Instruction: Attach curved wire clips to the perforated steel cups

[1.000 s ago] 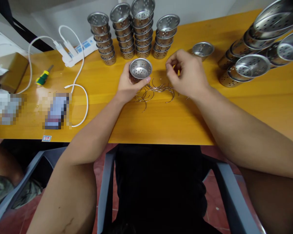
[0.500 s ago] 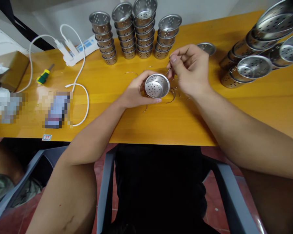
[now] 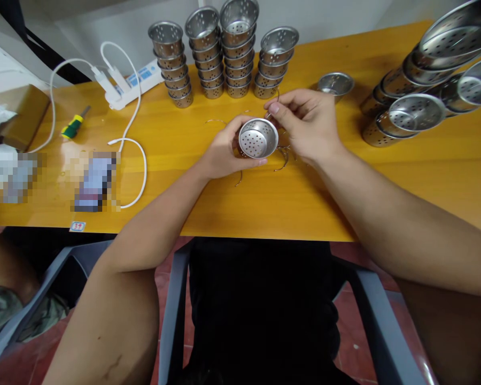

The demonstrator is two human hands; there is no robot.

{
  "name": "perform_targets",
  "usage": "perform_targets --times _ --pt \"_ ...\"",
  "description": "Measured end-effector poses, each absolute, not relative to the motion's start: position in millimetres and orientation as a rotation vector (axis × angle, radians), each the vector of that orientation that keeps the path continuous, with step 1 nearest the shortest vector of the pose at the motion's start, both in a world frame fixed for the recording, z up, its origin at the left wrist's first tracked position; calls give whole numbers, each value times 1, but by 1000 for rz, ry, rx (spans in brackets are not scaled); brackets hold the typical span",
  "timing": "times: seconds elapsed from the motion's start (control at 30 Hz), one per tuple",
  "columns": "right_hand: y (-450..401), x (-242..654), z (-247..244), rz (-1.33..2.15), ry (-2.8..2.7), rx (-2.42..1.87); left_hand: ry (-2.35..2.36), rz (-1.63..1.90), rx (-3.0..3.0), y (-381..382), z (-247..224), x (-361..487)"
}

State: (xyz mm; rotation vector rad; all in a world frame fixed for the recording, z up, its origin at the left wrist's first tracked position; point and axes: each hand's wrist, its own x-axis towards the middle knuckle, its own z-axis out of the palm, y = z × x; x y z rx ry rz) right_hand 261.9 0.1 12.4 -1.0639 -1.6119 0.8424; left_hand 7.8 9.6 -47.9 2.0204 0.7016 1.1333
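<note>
My left hand is wrapped round a small perforated metal cup, its open top tilted toward me. At the cup's upper right rim, my right hand pinches a thin curved wire hook between thumb and fingers. The hook's lower end is near the rim; whether it passes through a hole is too small to tell. More loose wire hooks lie on the table beneath and beside the cup.
Stacks of perforated cups stand along the back, with more leaning stacks at right. A single cup sits between them. At left are a power strip, white cable, screwdriver, phone and cardboard box.
My right hand has moved slightly left and down, closer to the cup's rim. The wire hook now points upward above my fingers. My left hand still holds the cup.
</note>
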Motion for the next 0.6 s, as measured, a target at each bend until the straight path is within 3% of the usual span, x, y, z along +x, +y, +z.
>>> perform_targets --times 0.2,0.6 --pt "25 286 4 688 -1422 -948 675 1306 2090 50 -90 -4" --pt "12 269 2 915 -1529 -780 813 1513 1977 45 -66 3"
